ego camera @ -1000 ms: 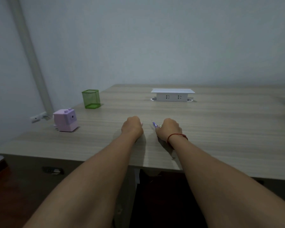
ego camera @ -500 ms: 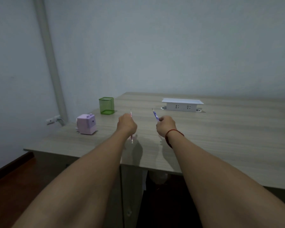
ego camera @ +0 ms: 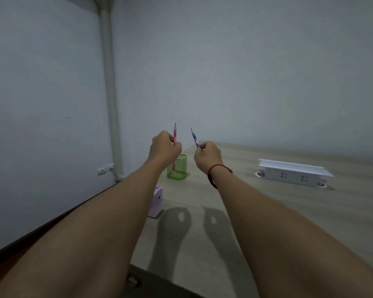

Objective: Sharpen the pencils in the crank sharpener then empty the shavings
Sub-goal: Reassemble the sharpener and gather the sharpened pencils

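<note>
Left hand (ego camera: 164, 147) fingers grip the pink pencil (ego camera: 175, 134) upright; right hand (ego camera: 207, 155) fingers pinch the blue pencil (ego camera: 194, 138), tilted left, above the counter (ego camera: 267, 211).

The left pencil (ego camera: 175, 134) is pink, the right pencil (ego camera: 194, 138) blue flecked white, the holder (ego camera: 179, 171) green, the sharpener (ego camera: 157, 202) lilac, the socket box (ego camera: 293, 175) white, the table (ego camera: 289, 222) pale wood-grain.
</note>
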The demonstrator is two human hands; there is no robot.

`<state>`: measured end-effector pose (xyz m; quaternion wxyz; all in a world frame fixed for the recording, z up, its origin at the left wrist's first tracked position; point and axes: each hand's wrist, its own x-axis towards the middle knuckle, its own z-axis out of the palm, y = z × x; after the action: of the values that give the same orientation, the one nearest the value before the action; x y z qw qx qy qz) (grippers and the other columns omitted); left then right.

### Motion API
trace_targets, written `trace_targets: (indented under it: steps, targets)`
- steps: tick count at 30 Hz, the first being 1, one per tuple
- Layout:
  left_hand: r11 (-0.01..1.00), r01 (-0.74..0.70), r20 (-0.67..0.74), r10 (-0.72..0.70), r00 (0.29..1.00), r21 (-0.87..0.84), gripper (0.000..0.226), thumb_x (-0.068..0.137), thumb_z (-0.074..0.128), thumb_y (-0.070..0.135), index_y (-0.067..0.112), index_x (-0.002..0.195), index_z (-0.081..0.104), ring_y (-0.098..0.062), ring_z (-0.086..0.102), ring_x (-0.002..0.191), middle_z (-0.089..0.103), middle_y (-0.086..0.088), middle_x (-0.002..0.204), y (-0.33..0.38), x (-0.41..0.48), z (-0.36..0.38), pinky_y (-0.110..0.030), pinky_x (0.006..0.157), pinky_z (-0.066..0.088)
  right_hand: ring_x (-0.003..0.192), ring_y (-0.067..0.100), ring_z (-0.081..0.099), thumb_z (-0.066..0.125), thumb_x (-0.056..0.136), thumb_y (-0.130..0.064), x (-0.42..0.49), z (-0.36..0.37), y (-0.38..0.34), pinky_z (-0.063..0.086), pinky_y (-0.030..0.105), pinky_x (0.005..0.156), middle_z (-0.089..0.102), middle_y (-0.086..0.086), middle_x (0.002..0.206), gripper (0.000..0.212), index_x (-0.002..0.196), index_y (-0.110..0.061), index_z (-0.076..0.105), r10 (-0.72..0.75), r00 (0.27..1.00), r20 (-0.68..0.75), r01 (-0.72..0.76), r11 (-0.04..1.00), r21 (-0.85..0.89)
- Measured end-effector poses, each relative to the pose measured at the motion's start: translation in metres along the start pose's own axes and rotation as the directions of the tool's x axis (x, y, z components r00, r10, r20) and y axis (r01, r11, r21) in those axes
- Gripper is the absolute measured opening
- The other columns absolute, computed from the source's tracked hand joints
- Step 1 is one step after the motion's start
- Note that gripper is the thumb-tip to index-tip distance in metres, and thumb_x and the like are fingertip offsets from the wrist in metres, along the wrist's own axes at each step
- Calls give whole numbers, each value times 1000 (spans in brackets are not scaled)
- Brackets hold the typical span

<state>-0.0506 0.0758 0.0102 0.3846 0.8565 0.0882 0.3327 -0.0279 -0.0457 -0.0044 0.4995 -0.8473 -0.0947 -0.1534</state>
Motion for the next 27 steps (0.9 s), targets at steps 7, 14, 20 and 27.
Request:
trace_targets:
  steps: [7, 14, 20, 27]
  targets:
    - [997, -12, -106, 4, 994, -75, 17, 86, 58, 17, 7, 99, 58, -24, 62, 81, 66, -12, 94, -42, 86, 29, -32, 72, 51, 108, 25, 61, 51, 96, -23, 81, 55, 7, 44, 37, 101, 66, 4, 113, 20, 110, -15, 62, 0, 997, -76, 6, 997, 72]
    - [995, -4, -131, -9, 991, -103, 17, 85, 61, 15, 5, 99, 58, -24, 66, 81, 67, -15, 98, -80, 148, 77, -33, 71, 54, 104, 27, 64, 55, 96, -12, 150, 102, 20, 49, 30, 86, 64, 11, 115, 19, 113, -5, 59, -49, 990, -135, 75, 977, 197]
    - [999, 38, -131, -39, 991, -10, 21, 85, 61, 10, 2, 104, 61, -26, 65, 87, 65, -15, 104, -104, 167, 107, -28, 71, 50, 102, 25, 64, 59, 94, -14, 176, 128, 50, 45, 26, 79, 65, 11, 115, 21, 112, -5, 61, -48, 995, -92, 56, 995, 79]
    - [962, 220, 24, -227, 974, 162, 37, 80, 66, 16, 4, 114, 57, -31, 62, 100, 60, -14, 116, -111, 158, 111, -40, 87, 54, 76, 21, 54, 61, 89, -18, 175, 128, 63, 47, 29, 68, 53, 8, 85, 9, 93, -10, 57, 15, 996, 82, -4, 990, -140]
